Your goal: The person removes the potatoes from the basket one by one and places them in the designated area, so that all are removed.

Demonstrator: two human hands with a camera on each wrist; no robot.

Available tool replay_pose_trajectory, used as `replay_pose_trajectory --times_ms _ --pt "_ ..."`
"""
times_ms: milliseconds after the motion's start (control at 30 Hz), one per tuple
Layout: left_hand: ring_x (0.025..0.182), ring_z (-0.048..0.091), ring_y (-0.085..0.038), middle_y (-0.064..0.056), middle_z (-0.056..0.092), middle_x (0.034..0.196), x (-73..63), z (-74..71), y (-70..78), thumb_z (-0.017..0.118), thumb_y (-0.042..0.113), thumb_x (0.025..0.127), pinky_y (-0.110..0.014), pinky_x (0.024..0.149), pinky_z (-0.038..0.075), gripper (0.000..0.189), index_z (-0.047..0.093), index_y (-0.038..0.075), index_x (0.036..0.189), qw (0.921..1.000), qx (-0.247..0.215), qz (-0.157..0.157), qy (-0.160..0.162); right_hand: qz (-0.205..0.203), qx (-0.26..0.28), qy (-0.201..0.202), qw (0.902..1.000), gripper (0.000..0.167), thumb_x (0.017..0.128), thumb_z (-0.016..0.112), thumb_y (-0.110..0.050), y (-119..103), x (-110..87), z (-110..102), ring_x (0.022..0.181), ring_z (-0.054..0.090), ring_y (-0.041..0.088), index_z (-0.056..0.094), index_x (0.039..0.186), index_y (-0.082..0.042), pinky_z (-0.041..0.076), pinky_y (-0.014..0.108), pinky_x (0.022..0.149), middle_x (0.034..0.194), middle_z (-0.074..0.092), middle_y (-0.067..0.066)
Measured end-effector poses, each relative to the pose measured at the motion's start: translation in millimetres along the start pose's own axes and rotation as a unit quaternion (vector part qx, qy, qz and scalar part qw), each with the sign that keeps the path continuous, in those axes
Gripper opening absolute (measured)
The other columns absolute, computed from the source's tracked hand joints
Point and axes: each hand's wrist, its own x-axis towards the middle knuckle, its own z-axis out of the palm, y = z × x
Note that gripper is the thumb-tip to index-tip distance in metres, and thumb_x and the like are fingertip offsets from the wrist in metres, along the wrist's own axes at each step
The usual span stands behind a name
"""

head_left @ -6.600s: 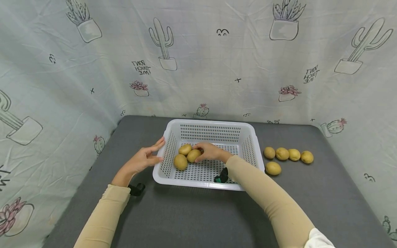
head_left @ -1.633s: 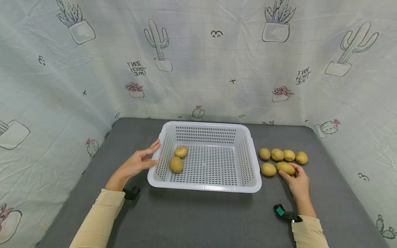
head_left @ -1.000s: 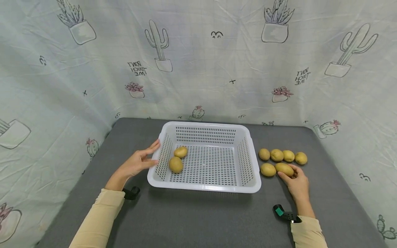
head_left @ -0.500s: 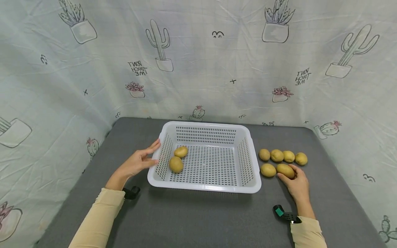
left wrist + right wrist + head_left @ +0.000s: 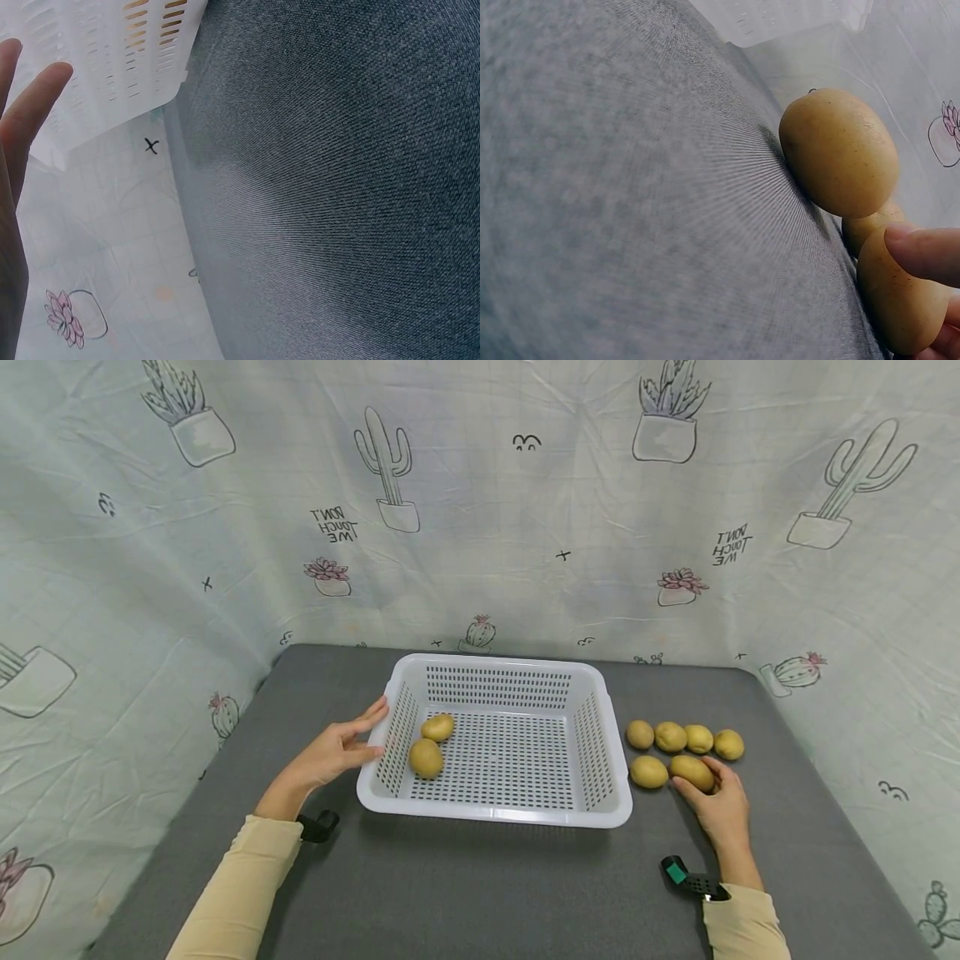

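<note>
My right hand (image 5: 723, 803) holds an oblong potato (image 5: 692, 772) on the table, thumb on the near side and fingers round its right end. In the right wrist view, the thumb (image 5: 926, 253) presses that potato's side. Just left of it lies another potato (image 5: 648, 772). My left hand (image 5: 330, 757) rests its extended fingers and thumb against the left rim of a white perforated plastic basket (image 5: 495, 814). Inside the basket, at its left end, are a round potato (image 5: 426, 758) and a smaller one (image 5: 437, 727) behind it.
Behind the potato in my right hand, several potatoes (image 5: 670, 737) lie in a row to the right of the basket. A dark grey cloth (image 5: 480, 885) covers the table. A white curtain (image 5: 480, 527) with cactus prints hangs around the back and sides.
Several seconds ago my right hand was in the basket on a third potato; now it holds a potato at the right, and two remain inside. Over the last second the hands barely move.
</note>
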Motion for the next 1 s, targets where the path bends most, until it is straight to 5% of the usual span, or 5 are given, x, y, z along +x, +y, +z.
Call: replay_pose_trajectory --times_ms 367,633,800,1000 --pt "0.122 0.050 -0.040 -0.005 -0.004 0.160 -1.3 -0.5 2.2 0.063 0.004 0.090 -0.022 0.086 0.050 0.075 0.017 0.001 0.149 1.0000 -0.006 -0.004 -0.002 -0.008 0.071 0.041 0.9966 0.062 0.085 0.071 -0.012 0 0.6 3 0.123 0.044 0.035 0.042 0.138 0.005 0.030 0.003 0.097 0.132 0.044 0.017" --pt "0.125 0.046 -0.037 -0.001 -0.003 0.160 -0.8 -0.9 3.2 0.063 0.009 0.091 -0.020 0.087 0.048 0.076 0.016 0.003 0.150 0.9999 0.004 -0.010 -0.003 -0.075 0.129 0.081 0.9854 0.059 0.080 0.073 0.002 -9 -4.7 0 0.118 0.049 0.014 0.047 0.133 0.006 0.035 0.007 0.097 0.115 0.044 -0.011" --pt "0.124 0.046 -0.040 -0.005 -0.005 0.160 -0.2 -1.4 2.5 0.062 0.008 0.091 -0.021 0.086 0.049 0.076 0.015 0.002 0.150 1.0000 0.002 -0.002 -0.008 -0.107 0.147 0.072 0.9807 0.060 0.079 0.072 0.005 -17 -8.2 -2 0.112 0.047 -0.004 0.048 0.133 0.006 0.034 0.008 0.098 0.116 0.046 -0.013" --pt "0.121 0.051 -0.029 -0.006 -0.005 0.160 0.7 -1.4 2.6 0.061 0.005 0.091 -0.021 0.086 0.050 0.075 0.015 0.002 0.150 0.9999 -0.004 -0.001 -0.009 -0.120 0.162 0.057 0.9779 0.060 0.077 0.072 0.009 -28 -9.8 -1 0.113 0.048 -0.002 0.048 0.133 0.006 0.035 0.008 0.097 0.123 0.051 -0.001"
